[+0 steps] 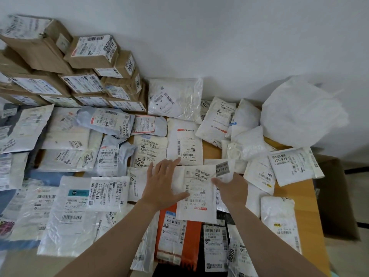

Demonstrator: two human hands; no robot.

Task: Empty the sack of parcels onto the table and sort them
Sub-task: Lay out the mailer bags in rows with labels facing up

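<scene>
— How many hands do you see, and what do they do?

— Two. The left hand (pixel 161 181) lies flat with straight, spread fingers on the left edge of one white flat parcel (pixel 197 198). The right hand (pixel 232 187) touches the right edge of the same parcel; I cannot tell if it pinches the edge or only rests there.

— What lies around this parcel?

— Just near of it there is one orange parcel (pixel 191 234), partly under it, and beside that one black parcel (pixel 201 262) with a white label. Many more soft mailers, white and grey-blue, cover the wooden table (pixel 297 198) to the left and far side; they overlap, so I cannot count them.

— And the sack?

— One white sack (pixel 303 112) sits on the far right of the table, against the wall. At the far left stands one pile of cardboard boxes (pixel 93 50); at least eight labels show. One open brown carton (pixel 335 198) stands right of the table.
</scene>
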